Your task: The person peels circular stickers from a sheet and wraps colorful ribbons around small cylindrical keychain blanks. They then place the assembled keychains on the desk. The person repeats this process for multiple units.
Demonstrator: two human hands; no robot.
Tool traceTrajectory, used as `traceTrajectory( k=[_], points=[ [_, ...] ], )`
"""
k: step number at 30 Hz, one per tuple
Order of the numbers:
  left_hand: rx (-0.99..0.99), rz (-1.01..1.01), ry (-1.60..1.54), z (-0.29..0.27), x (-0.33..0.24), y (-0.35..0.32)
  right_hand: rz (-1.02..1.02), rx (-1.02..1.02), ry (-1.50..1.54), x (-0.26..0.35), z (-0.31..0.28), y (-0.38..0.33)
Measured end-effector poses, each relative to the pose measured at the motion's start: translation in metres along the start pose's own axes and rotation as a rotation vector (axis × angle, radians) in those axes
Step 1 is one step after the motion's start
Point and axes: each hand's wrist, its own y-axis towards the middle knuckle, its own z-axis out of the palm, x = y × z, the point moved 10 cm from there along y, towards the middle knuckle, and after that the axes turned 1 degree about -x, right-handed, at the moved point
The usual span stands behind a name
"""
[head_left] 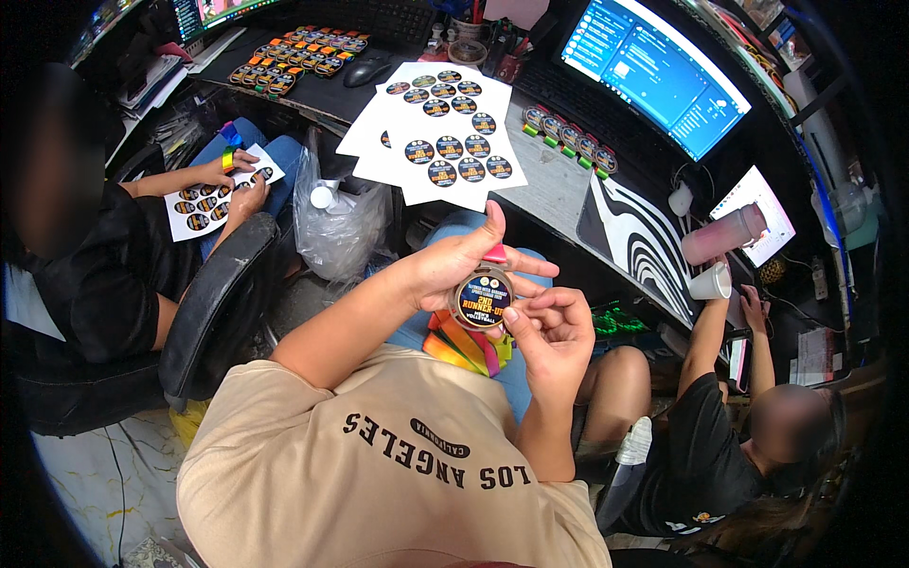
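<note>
- A round medal (483, 298) with a dark circular sticker on its face is held at the centre of the view, above the person's lap and near the front edge of the surface (554, 189).
- The left hand (454, 265) is closed around the medal's upper edge, thumb raised; the right hand (549, 327) pinches the medal's lower right rim with its fingertips.
- A striped ribbon (464, 346) in orange, yellow, pink and green hangs from the medal, below the hands.
- White sticker sheets (445, 133) lie stacked on the surface beyond the hands, each bearing rows of dark round labels.
- Further medals with coloured ribbons (568, 142) are lined up to the right of the sheets, and another batch of medals (303, 52) is laid out at the far left.
- A clear plastic bag (336, 227) hangs at the left of the surface edge; something white lies in it.
- At the left, another person's hands (237, 185) rest on a sticker sheet (208, 199).
- At the right, a white paper cup (710, 281) and a pink bottle (724, 234) are seen.
</note>
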Motion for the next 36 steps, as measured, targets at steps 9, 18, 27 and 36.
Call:
traceTrajectory(
  k=[9,18,27,36],
  points=[
    [-0.025,0.017,0.034,-0.0006,-0.0026,-0.0016,-0.01,-0.006,-0.027,0.0006,0.0004,-0.0007],
    [-0.035,0.032,0.025,0.0,-0.0027,-0.0024,-0.034,0.036,-0.072,0.0025,0.0023,-0.0013],
    [-0.047,0.031,0.023,-0.0005,-0.0025,-0.0022,-0.044,0.025,-0.088,0.0035,0.0023,-0.0005],
    [-0.087,0.042,0.055,-0.001,-0.0049,-0.0035,-0.052,0.01,-0.106,0.001,0.001,-0.0004]
  ],
)
